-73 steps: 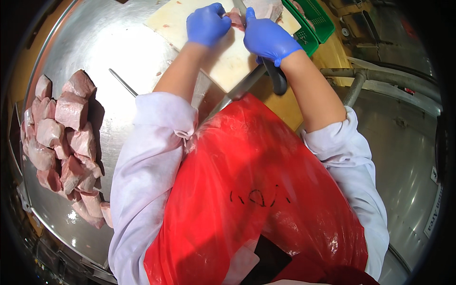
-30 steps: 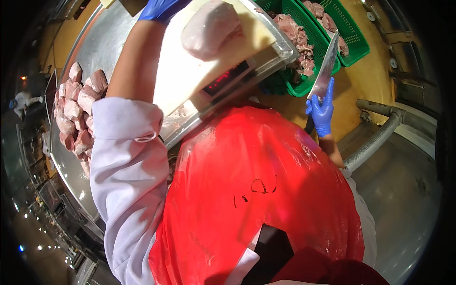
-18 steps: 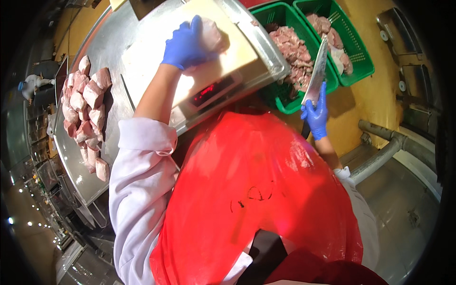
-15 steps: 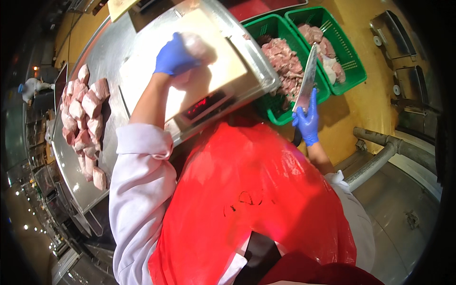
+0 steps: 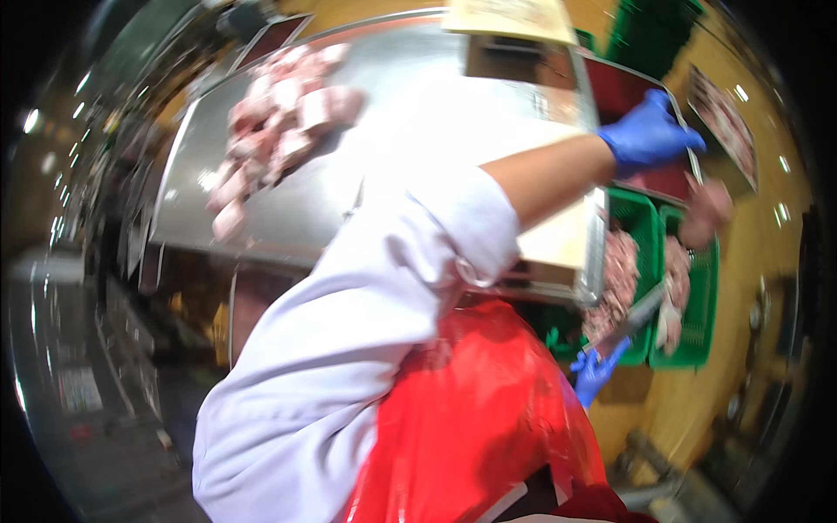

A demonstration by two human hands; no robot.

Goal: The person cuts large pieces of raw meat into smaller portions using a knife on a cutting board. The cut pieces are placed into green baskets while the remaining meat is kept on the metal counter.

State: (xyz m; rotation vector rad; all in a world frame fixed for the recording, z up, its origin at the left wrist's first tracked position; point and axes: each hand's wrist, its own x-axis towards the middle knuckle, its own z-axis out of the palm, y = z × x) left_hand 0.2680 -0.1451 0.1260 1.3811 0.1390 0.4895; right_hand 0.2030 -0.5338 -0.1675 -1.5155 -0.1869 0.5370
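Observation:
My left hand (image 5: 649,135), in a blue glove, reaches far out to the right with its fingers apart and nothing in them. Apart from the fingertips, a blurred chunk of raw meat (image 5: 707,212) shows by the far end of the right green basket (image 5: 703,336); it seems to be in the air. Low by the apron, my gloved right hand (image 5: 596,375) grips a knife (image 5: 635,318), its wide blade slanting up over the baskets. Pale meat pieces (image 5: 672,305) lie in the right basket, and smaller trimmings (image 5: 621,270) fill much of the left green basket (image 5: 647,228).
A steel table (image 5: 392,74) carries a heap of meat chunks (image 5: 283,109) at its left and a brightly lit pale cutting board (image 5: 558,235) at its right. Beyond stand a red tray (image 5: 610,83) and another tray of meat (image 5: 728,126). My left sleeve crosses the table's front.
My left hand has swung right, off the cutting board, and let go of the meat chunk, which now shows near the right basket. The view has turned; my right hand still holds the knife.

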